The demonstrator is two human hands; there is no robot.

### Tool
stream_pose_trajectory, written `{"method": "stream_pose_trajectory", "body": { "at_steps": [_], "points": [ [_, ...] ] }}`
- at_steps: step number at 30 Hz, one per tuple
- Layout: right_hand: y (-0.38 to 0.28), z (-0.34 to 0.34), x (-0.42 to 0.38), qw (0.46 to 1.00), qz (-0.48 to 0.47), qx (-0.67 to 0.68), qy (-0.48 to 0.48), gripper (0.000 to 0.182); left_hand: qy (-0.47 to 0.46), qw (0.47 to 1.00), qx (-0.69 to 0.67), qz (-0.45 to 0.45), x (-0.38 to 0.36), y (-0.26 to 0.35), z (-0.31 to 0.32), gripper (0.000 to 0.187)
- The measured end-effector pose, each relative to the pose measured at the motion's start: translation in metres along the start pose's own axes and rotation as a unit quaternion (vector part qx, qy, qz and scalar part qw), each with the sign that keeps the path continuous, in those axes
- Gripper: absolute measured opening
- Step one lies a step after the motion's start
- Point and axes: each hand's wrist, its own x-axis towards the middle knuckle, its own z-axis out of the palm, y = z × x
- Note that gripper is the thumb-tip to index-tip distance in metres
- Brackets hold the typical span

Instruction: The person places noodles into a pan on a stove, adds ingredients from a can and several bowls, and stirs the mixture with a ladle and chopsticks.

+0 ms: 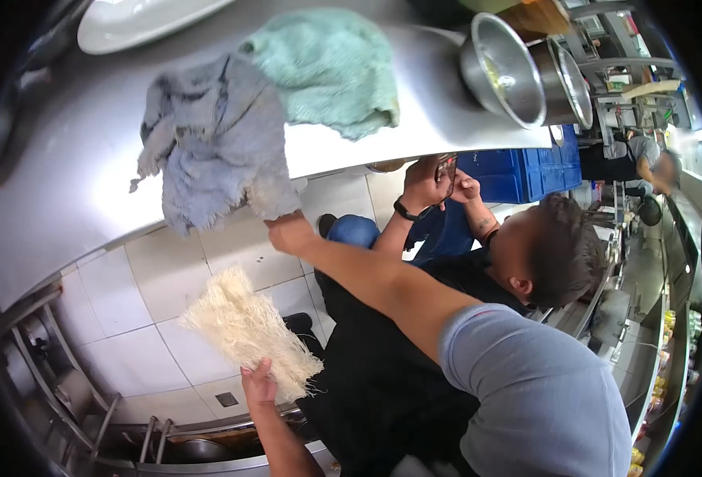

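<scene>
My left hand point(259, 386) is closed on one end of a cream cloth with frayed, stringy edges point(248, 330), thumb on top. The cloth hangs over the tiled floor. My right hand point(291, 232), at the end of a grey-sleeved arm, is closed at the frayed lower corner of a grey-blue cloth point(224, 135); its fingertips are partly hidden. That cloth lies crumpled on the metal table and droops over its edge. Beside it, partly overlapped by the grey one, rests a green cloth point(331, 67).
The metal table point(57, 183) carries a white dish point(144, 20) and metal bowls point(502, 71). Close to my right arm, a seated person point(558, 250) holds a phone point(446, 168). Blue crates point(526, 173) stand beyond. Another person point(645, 155) is farther back. Metal racks point(57, 381) line the lower left.
</scene>
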Motion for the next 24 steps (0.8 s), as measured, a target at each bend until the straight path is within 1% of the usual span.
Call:
{"method": "stream_pose_trajectory", "body": {
  "at_steps": [2, 3, 4, 5, 6, 7, 8, 9, 10, 11, 12, 13, 14, 16, 17, 18, 19, 20, 21, 23, 24],
  "points": [
    [-0.025, -0.037, -0.018, 0.986, 0.113, 0.112, -0.038, 0.043, -0.005, 1.000, 0.006, 0.014, -0.017, 0.010, 0.011, 0.072],
    [-0.033, -0.033, -0.036, 0.969, 0.142, 0.204, -0.010, 0.046, -0.006, 1.000, 0.004, 0.022, -0.028, 0.015, 0.016, 0.072],
    [-0.038, -0.020, -0.055, 0.940, 0.167, 0.295, 0.018, 0.050, -0.009, 0.999, 0.011, 0.028, -0.038, 0.021, 0.021, 0.072],
    [-0.043, -0.018, -0.072, 0.896, 0.213, 0.390, -0.021, 0.049, -0.003, 0.999, 0.006, 0.036, -0.048, 0.026, 0.026, 0.072],
    [-0.052, -0.025, -0.087, 0.839, 0.254, 0.478, -0.063, 0.050, 0.003, 0.999, -0.002, 0.041, -0.061, 0.036, 0.029, 0.072],
    [-0.056, -0.038, -0.099, 0.776, 0.280, 0.549, -0.135, 0.055, -0.001, 0.999, 0.003, 0.048, -0.072, 0.044, 0.033, 0.072],
    [-0.058, -0.054, -0.112, 0.702, 0.301, 0.612, -0.208, 0.061, -0.014, 0.998, -0.017, 0.052, -0.084, 0.053, 0.036, 0.071],
    [-0.065, -0.088, -0.126, 0.613, 0.338, 0.676, -0.232, 0.064, -0.027, 0.997, -0.039, 0.054, -0.099, 0.059, 0.040, 0.070],
    [-0.075, -0.120, -0.141, 0.513, 0.369, 0.732, -0.255, 0.067, -0.027, 0.997, -0.033, 0.060, -0.116, 0.067, 0.043, 0.070],
    [-0.077, -0.139, -0.149, 0.514, 0.360, 0.736, -0.253, 0.067, -0.014, 0.996, -0.035, 0.086, -0.128, 0.074, 0.049, 0.069],
    [-0.082, -0.157, -0.158, 0.501, 0.317, 0.752, -0.288, 0.074, 0.001, 0.993, -0.039, 0.113, -0.142, 0.081, 0.053, 0.067],
    [-0.092, -0.173, -0.164, 0.483, 0.273, 0.766, -0.324, 0.081, 0.003, 0.992, -0.035, 0.121, -0.157, 0.091, 0.053, 0.067],
    [-0.099, -0.187, -0.166, 0.484, 0.264, 0.768, -0.325, 0.081, 0.008, 0.991, -0.050, 0.126, -0.168, 0.097, 0.053, 0.066],
    [-0.114, -0.219, -0.170, 0.413, 0.188, 0.800, -0.392, 0.083, 0.013, 0.989, -0.064, 0.136, -0.189, 0.110, 0.049, 0.065],
    [-0.122, -0.233, -0.169, 0.395, 0.160, 0.809, -0.405, 0.083, 0.029, 0.986, -0.095, 0.136, -0.197, 0.116, 0.047, 0.064],
    [-0.132, -0.247, -0.167, 0.396, 0.154, 0.808, -0.407, 0.083, 0.046, 0.982, -0.125, 0.135, -0.209, 0.126, 0.052, 0.063],
    [-0.141, -0.259, -0.164, 0.359, 0.134, 0.825, -0.415, 0.081, 0.047, 0.981, -0.126, 0.142, -0.222, 0.134, 0.057, 0.063],
    [-0.152, -0.271, -0.159, 0.323, 0.114, 0.839, -0.424, 0.078, 0.052, 0.977, -0.124, 0.169, -0.232, 0.144, 0.061, 0.062],
    [-0.164, -0.282, -0.152, 0.325, 0.107, 0.836, -0.428, 0.078, 0.058, 0.972, -0.121, 0.195, -0.245, 0.155, 0.069, 0.062],
    [-0.197, -0.301, -0.140, 0.310, 0.029, 0.849, -0.427, 0.079, 0.075, 0.963, -0.137, 0.220, -0.274, 0.178, 0.071, 0.061],
    [-0.209, -0.304, -0.134, 0.311, 0.027, 0.850, -0.425, 0.079, 0.091, 0.957, -0.148, 0.234, -0.281, 0.188, 0.069, 0.060]
  ]
}}
